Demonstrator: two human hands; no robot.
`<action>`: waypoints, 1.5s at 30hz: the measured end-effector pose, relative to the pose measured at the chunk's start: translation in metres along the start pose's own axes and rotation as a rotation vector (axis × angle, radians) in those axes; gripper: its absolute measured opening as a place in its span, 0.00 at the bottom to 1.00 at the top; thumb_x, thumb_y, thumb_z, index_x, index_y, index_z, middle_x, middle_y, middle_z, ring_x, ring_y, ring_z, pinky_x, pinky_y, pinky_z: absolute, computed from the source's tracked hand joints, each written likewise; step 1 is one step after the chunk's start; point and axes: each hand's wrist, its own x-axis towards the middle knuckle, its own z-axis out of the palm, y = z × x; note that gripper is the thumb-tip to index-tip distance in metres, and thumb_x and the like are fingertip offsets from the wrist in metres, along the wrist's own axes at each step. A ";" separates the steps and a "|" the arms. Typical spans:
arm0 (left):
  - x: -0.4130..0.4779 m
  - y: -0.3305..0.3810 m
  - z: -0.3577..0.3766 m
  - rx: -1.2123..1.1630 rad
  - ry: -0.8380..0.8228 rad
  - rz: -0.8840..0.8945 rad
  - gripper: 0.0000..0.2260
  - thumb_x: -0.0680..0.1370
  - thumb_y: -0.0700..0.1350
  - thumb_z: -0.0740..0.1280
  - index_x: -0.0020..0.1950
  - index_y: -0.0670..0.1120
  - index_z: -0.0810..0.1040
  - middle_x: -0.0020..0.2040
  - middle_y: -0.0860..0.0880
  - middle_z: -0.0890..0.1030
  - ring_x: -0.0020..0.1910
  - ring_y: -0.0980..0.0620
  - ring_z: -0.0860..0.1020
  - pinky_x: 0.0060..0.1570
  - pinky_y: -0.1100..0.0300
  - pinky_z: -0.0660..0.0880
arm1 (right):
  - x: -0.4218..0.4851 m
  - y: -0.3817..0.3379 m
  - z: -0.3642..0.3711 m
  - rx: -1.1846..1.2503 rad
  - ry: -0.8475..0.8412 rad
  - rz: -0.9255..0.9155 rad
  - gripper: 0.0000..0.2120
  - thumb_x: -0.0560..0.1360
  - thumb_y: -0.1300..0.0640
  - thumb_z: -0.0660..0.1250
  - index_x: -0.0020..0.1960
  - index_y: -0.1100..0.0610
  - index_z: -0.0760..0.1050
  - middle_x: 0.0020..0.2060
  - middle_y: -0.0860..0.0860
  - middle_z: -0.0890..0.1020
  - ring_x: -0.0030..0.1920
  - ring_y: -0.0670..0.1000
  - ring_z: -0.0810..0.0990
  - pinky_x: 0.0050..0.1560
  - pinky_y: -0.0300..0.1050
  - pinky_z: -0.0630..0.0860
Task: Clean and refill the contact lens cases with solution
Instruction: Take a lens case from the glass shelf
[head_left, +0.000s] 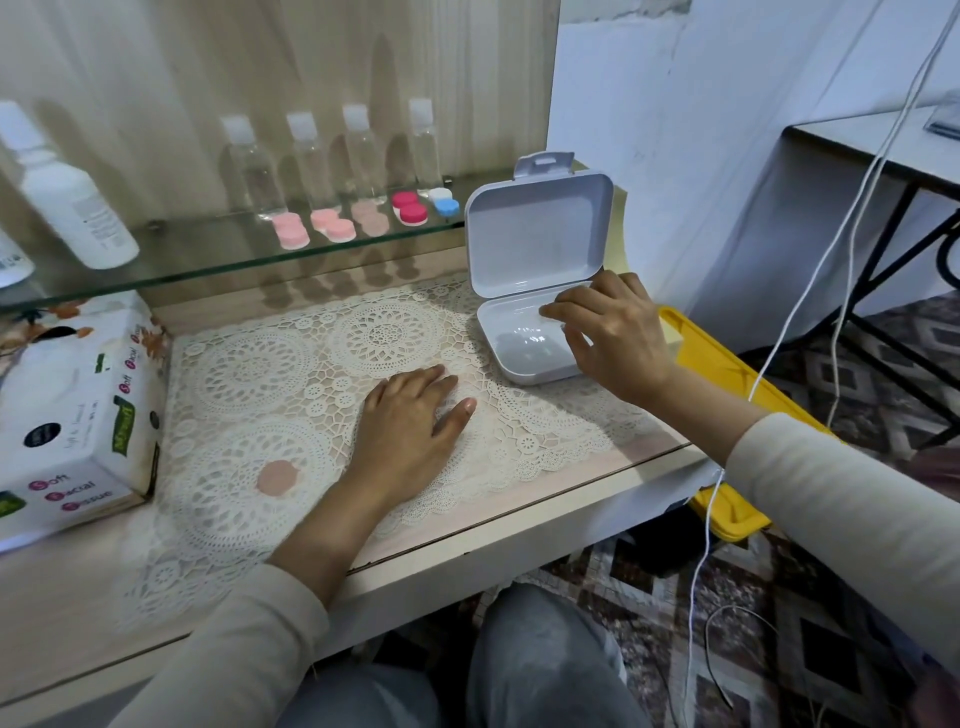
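With the left hand flat and empty and the right hand loose-fingered inside the open box, the lens cases wait on the shelf beyond both, where a careless reach could topple the bottles behind them.

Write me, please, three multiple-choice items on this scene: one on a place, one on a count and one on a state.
1. Where do the lens cases stand?
A. on the glass shelf
B. on the floor
C. in the person's lap

2. How many clear bottles stand behind them?
A. two
B. four
C. six

3. How is the white box by the right hand?
A. lid shut
B. upside down
C. lid open

Answers:
1 A, the cases sit in a row on the glass.
2 B, four white-capped bottles show along the back.
3 C, the lid stands upright and the fingers reach into the base.
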 end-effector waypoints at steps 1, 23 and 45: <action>0.000 0.000 0.000 -0.002 0.000 -0.003 0.30 0.73 0.62 0.46 0.70 0.51 0.68 0.72 0.54 0.65 0.71 0.54 0.60 0.71 0.53 0.52 | 0.000 0.000 0.000 0.003 0.000 0.003 0.13 0.65 0.71 0.67 0.44 0.58 0.82 0.38 0.51 0.83 0.33 0.57 0.76 0.41 0.45 0.62; 0.006 0.001 -0.011 -0.178 -0.012 -0.048 0.21 0.79 0.56 0.54 0.68 0.48 0.70 0.70 0.51 0.69 0.69 0.52 0.64 0.70 0.53 0.57 | 0.004 -0.015 -0.002 0.148 -0.168 0.314 0.14 0.61 0.59 0.77 0.45 0.62 0.81 0.37 0.57 0.80 0.38 0.59 0.77 0.39 0.48 0.72; -0.097 -0.083 -0.071 -0.069 0.072 -0.253 0.25 0.76 0.54 0.64 0.71 0.47 0.66 0.73 0.52 0.64 0.72 0.54 0.59 0.69 0.63 0.53 | 0.048 -0.160 0.009 0.841 -0.542 0.549 0.14 0.68 0.54 0.74 0.52 0.57 0.82 0.44 0.50 0.81 0.39 0.41 0.71 0.43 0.32 0.66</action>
